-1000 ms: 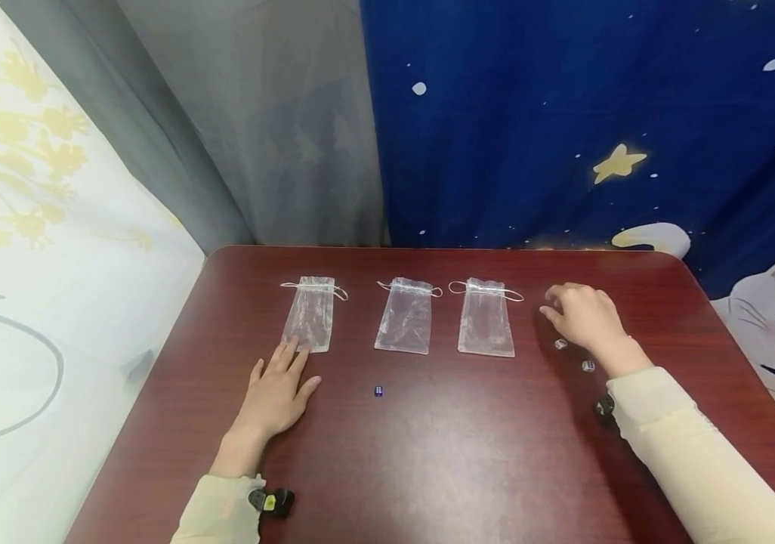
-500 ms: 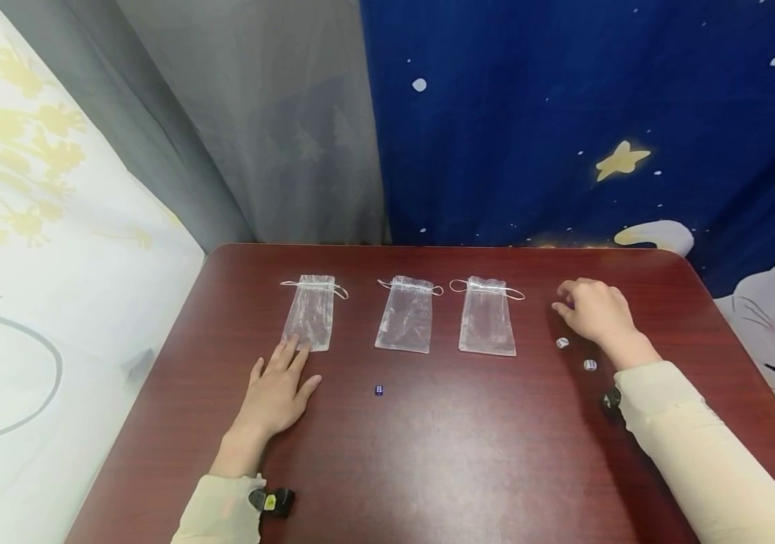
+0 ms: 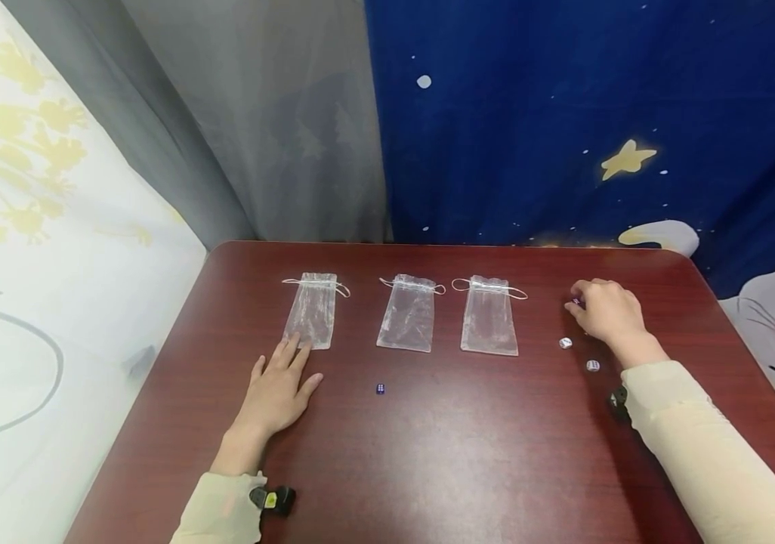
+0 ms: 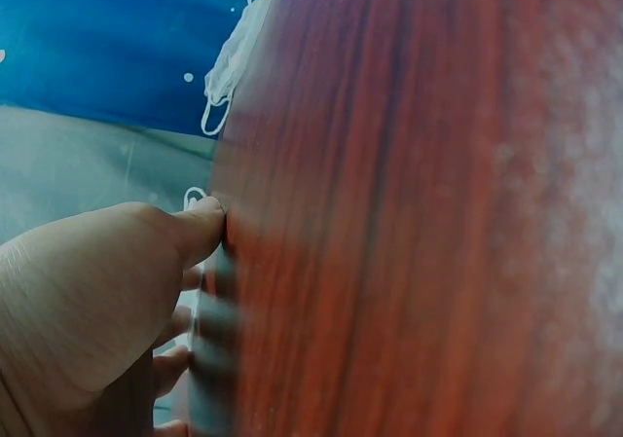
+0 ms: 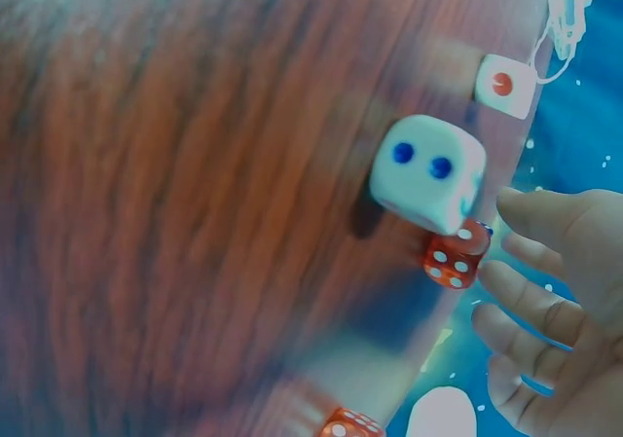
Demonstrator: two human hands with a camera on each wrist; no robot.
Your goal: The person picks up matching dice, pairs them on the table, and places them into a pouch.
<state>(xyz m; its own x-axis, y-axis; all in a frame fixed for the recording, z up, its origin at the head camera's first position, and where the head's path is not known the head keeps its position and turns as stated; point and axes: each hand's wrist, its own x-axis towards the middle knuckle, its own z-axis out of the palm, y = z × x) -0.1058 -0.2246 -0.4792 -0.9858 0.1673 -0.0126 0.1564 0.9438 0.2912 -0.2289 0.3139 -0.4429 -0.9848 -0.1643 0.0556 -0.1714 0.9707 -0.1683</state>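
Observation:
My left hand (image 3: 274, 400) lies with fingers spread, its fingertips on the lower end of the left sheer drawstring bag (image 3: 315, 306). Two similar bags lie flat beside it, one in the middle (image 3: 406, 313) and one to the right (image 3: 489, 317). At the far right, my right hand (image 3: 610, 311) reaches low over the table, thumb and index finger on either side of a dark blue die (image 3: 576, 301). In the right wrist view its fingers are loosely bent and apart. Red dice (image 5: 454, 262) and a white die (image 5: 426, 169) stand close by its fingertips.
A blue die (image 3: 381, 389) rests in front of the middle bag. Two pale dice, one nearer the bags (image 3: 566, 343) and one nearer my sleeve (image 3: 593, 366), lie below my right hand. Curtains (image 3: 292, 128) hang behind the table's (image 3: 442, 453) back edge.
My right hand has moved a little to the right, and the dark blue die now shows between its thumb and index finger. The left hand stays on the bag.

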